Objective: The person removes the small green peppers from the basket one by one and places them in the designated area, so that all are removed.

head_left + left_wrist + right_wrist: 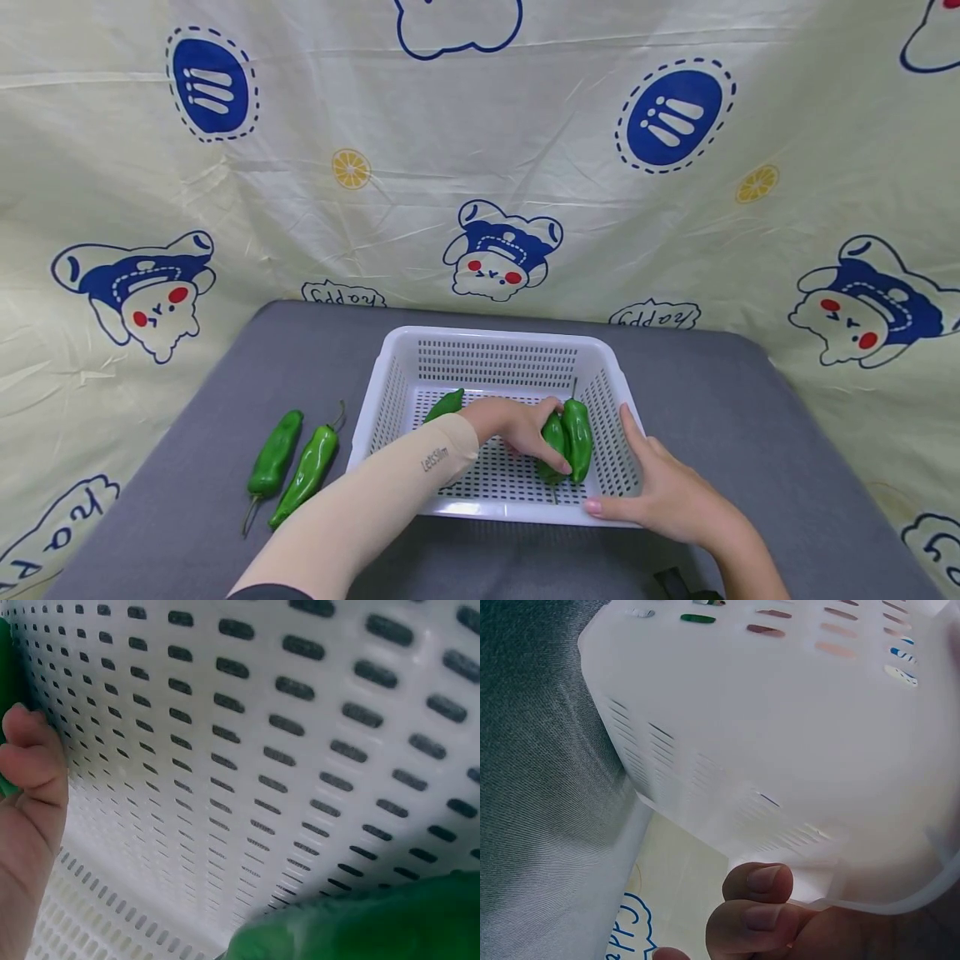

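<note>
Inside the white perforated plastic basket (498, 511), my left hand (525, 427) grips a green pepper (553, 446) between thumb and fingers. A second green pepper (578, 437) lies right against it, on the basket's right side. Another pepper (446, 405) rests in the left part, partly hidden by my forearm; in the left wrist view a blurred pepper (375, 922) fills the lower right. My right hand (667, 492) holds the basket's front right corner, thumb at the front rim and fingers along the right side. Its fingertips (761, 915) show by the rim in the right wrist view.
Two more green peppers, one (274, 457) and another (310, 467), lie on the grey cloth-covered table (720, 400) left of the basket, beside my left forearm. A printed curtain (405, 208) hangs behind the table and down its sides.
</note>
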Action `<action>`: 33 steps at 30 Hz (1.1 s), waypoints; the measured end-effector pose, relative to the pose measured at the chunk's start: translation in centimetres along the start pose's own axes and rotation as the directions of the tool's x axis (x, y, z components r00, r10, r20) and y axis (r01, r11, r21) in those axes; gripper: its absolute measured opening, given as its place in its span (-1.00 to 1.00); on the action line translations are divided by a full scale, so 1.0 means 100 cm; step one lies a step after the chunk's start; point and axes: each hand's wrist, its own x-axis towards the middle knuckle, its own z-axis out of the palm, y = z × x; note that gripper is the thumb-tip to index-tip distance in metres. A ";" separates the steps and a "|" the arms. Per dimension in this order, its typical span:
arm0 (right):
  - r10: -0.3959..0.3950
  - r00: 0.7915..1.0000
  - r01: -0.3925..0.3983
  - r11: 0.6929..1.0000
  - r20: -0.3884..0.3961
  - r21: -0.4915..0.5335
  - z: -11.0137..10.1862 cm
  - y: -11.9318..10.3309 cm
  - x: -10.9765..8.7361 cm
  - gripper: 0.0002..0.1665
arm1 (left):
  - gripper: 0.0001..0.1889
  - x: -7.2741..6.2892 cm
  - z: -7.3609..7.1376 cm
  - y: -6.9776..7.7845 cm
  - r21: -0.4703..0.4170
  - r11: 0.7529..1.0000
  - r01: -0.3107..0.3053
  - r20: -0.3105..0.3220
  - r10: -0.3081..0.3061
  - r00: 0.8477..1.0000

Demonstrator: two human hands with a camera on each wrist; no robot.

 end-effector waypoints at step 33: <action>-0.012 1.000 0.012 1.000 0.001 0.005 -0.001 0.003 0.001 0.55 | 0.10 0.010 0.008 0.018 0.250 0.964 0.093 -0.209 -0.040 0.977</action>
